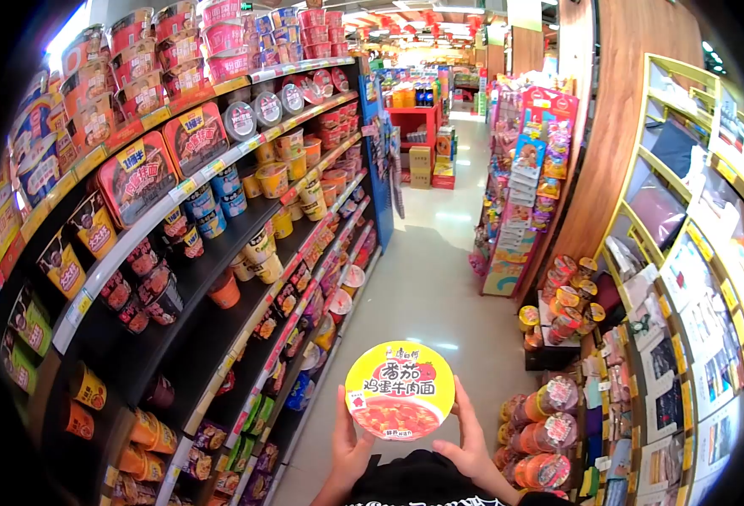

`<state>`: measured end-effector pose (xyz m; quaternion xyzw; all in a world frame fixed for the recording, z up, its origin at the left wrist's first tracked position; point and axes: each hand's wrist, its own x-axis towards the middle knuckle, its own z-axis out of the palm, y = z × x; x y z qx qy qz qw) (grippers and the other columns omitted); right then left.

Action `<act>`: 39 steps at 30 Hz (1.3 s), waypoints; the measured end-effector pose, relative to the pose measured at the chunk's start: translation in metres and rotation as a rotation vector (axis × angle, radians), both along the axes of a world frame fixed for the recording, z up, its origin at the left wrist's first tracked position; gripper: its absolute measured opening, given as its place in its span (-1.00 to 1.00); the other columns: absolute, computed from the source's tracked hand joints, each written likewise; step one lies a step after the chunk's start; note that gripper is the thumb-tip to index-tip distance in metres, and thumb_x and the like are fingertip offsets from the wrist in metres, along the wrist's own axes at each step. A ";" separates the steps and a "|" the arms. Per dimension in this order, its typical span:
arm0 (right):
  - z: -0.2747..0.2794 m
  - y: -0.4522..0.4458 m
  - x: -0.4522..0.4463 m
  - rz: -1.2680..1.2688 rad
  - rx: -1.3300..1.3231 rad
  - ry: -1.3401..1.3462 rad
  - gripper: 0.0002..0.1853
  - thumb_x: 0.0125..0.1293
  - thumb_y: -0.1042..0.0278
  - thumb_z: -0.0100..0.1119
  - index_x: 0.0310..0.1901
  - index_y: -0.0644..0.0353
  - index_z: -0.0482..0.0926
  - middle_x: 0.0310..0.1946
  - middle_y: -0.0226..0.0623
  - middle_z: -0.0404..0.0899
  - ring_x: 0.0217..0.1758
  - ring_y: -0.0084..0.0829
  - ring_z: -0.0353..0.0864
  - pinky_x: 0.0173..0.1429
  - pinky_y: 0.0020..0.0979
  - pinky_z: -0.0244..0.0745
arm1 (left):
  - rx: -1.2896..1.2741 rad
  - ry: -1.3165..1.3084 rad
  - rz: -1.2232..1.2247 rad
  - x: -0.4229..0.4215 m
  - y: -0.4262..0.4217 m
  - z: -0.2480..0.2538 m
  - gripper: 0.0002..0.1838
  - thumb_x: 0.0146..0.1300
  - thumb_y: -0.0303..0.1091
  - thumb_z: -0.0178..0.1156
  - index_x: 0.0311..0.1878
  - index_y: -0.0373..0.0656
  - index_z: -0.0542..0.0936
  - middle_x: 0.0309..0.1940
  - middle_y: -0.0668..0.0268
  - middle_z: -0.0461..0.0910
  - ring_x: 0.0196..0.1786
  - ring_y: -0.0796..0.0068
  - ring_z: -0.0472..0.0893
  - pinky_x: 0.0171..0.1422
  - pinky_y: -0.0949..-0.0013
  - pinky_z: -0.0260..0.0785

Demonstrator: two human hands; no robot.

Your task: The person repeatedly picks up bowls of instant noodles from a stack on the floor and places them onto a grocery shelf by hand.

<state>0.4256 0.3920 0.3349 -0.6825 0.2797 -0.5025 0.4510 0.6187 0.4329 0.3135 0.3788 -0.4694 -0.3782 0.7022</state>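
Between my two hands is an instant noodle cup [400, 390], its round yellow lid tilted up toward me. The lid carries dark characters and a picture of red soup. My left hand [352, 443] grips the cup's left side, fingers up along the rim. On the right side, my right hand [471, 440] holds it too, with the thumb near the lower edge. The cup's wall and base are hidden under the lid. Dark clothing shows just below the hands.
A long shelf [191, 295] of instant noodles in cups, bowls and boxes runs along my left. Stacked noodle cups [549, 426] stand low on the right, beside a yellow rack [633, 198]. A snack display [528, 185] stands farther down the aisle floor [427, 270].
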 end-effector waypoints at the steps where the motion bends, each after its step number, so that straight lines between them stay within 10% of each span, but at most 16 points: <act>1: -0.002 -0.011 0.007 0.027 -0.016 0.039 0.00 0.07 0.24 0.29 0.44 0.35 -0.11 0.33 0.02 0.14 0.28 -0.16 0.27 0.35 -0.21 0.15 | 0.005 -0.032 0.032 0.004 -0.003 0.000 -0.08 0.22 -0.48 0.20 0.48 -0.25 -0.20 0.42 0.10 0.08 0.43 0.33 0.14 0.47 0.27 -0.04; 10: -0.007 -0.124 0.067 0.309 -0.023 0.064 -0.02 0.10 0.22 0.29 0.44 0.33 -0.09 0.37 0.04 0.09 0.33 -0.15 0.21 0.33 -0.23 0.19 | 0.088 -0.023 0.316 0.039 -0.066 -0.007 0.21 -0.06 -0.53 0.39 0.49 -0.14 -0.32 0.40 0.13 0.07 0.41 0.30 0.17 0.47 0.20 -0.03; 27: -0.005 -0.379 0.091 0.486 0.032 0.055 -0.09 0.13 0.31 0.31 0.43 0.30 -0.02 0.35 0.01 0.20 0.38 -0.16 0.23 0.28 -0.21 0.29 | 0.101 -0.113 0.537 0.054 -0.297 -0.011 0.08 -0.04 -0.45 0.43 0.45 -0.26 -0.09 0.31 0.12 0.19 0.35 0.29 0.24 0.42 0.22 0.07; 39: -0.016 -0.516 0.212 0.576 0.149 0.266 0.07 0.18 0.24 0.29 0.46 0.23 -0.36 0.47 0.02 -0.17 0.50 -0.10 -0.02 0.39 -0.08 0.13 | 0.278 -0.273 0.458 0.185 -0.442 -0.026 0.01 -0.04 -0.41 0.44 0.43 -0.23 0.02 0.24 0.10 0.24 0.27 0.27 0.35 0.32 0.23 0.25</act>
